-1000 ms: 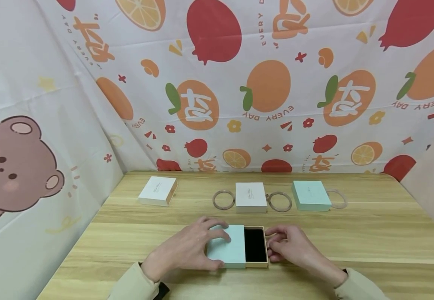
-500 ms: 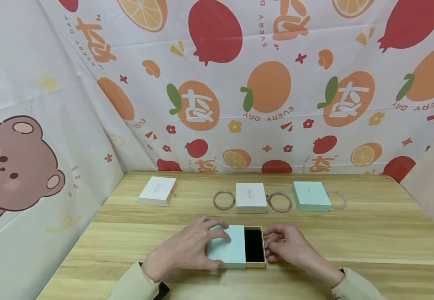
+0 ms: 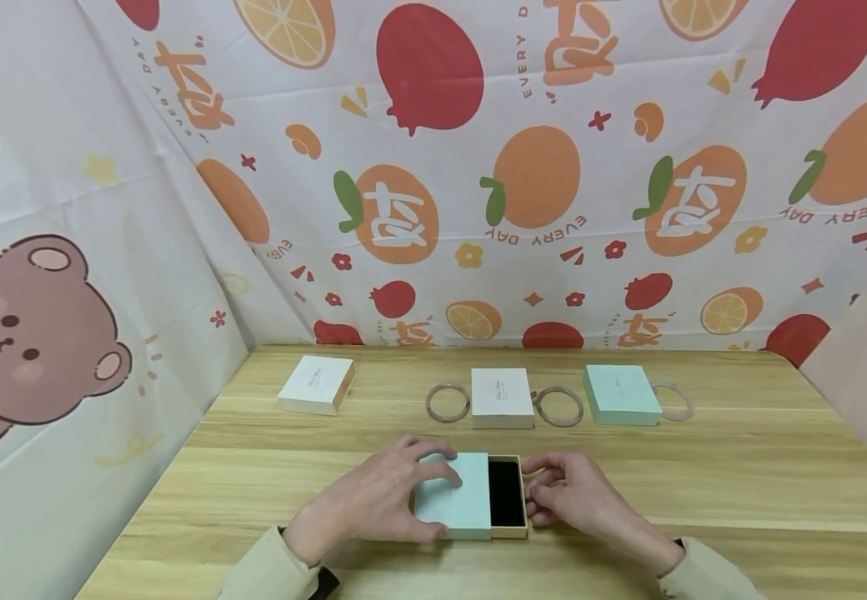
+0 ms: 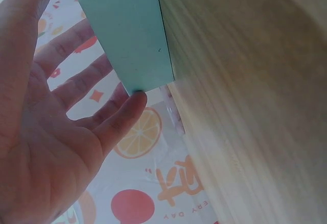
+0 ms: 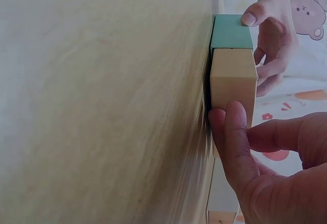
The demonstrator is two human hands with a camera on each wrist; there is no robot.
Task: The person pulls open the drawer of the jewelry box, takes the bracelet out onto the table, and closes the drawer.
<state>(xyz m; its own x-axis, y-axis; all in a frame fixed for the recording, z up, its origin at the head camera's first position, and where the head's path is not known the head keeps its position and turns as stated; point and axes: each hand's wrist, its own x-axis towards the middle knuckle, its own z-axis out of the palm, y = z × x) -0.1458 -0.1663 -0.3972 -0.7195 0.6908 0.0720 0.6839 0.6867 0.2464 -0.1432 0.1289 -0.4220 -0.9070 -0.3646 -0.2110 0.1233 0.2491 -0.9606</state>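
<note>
A mint-green drawer box (image 3: 463, 500) lies on the table before me, its tan inner tray (image 3: 509, 532) partly out of the right end and showing a black lining (image 3: 506, 493). My left hand (image 3: 384, 492) grips the mint sleeve, thumb on the near side and other fingers across the top and far side. In the left wrist view the thumb touches the sleeve's lower corner. At the tray's outer end is my right hand (image 3: 572, 496); its fingertips (image 5: 235, 109) press on the tan end face in the right wrist view.
Along the back of the wooden table (image 3: 253, 467) stand a white box (image 3: 318, 383), another white box (image 3: 502, 397) between two greyish bangles (image 3: 447, 418), and a second mint box (image 3: 621, 393) beside a pale bangle (image 3: 691, 404). A fruit-print cloth (image 3: 463, 192) hangs behind.
The tray has slid slightly left into the mint sleeve, with my right hand moving left along with it. My left hand has kept its grip in place.
</note>
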